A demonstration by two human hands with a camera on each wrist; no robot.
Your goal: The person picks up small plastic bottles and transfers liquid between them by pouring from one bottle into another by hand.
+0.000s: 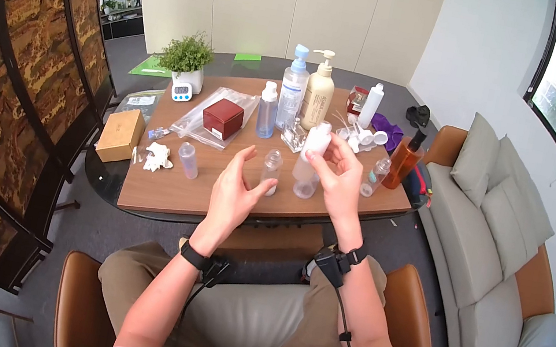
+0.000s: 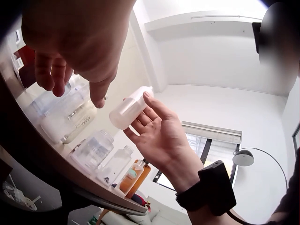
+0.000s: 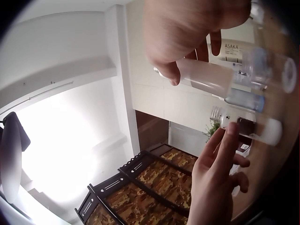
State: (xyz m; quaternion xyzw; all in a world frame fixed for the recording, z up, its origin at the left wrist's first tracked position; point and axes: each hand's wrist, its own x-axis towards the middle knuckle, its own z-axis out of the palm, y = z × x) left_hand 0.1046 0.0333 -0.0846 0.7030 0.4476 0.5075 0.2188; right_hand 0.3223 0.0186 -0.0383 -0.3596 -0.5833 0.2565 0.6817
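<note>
My right hand (image 1: 341, 185) grips a whitish translucent bottle (image 1: 313, 151) between thumb and fingers, raised over the table. In the left wrist view that bottle (image 2: 129, 110) tilts in the hand (image 2: 164, 138). My left hand (image 1: 235, 194) is raised with fingers spread and nothing in it, beside a small clear open-topped bottle (image 1: 271, 169) on the table. Behind the held bottle, a wider clear bottle (image 1: 304, 187) stands partly covered. A clear bottle with a teal label (image 1: 374, 179) stands right of the right hand; a bluish translucent one (image 1: 188, 161) stands at left.
Pump bottles (image 1: 318, 95) and a blue bottle (image 1: 266, 116) stand at the back. A dark red box (image 1: 222, 119) lies on a plastic bag. A cardboard box (image 1: 121, 135), crumpled tissue (image 1: 159, 158) and plant (image 1: 186, 53) are at left; an amber bottle (image 1: 405, 162) is at right.
</note>
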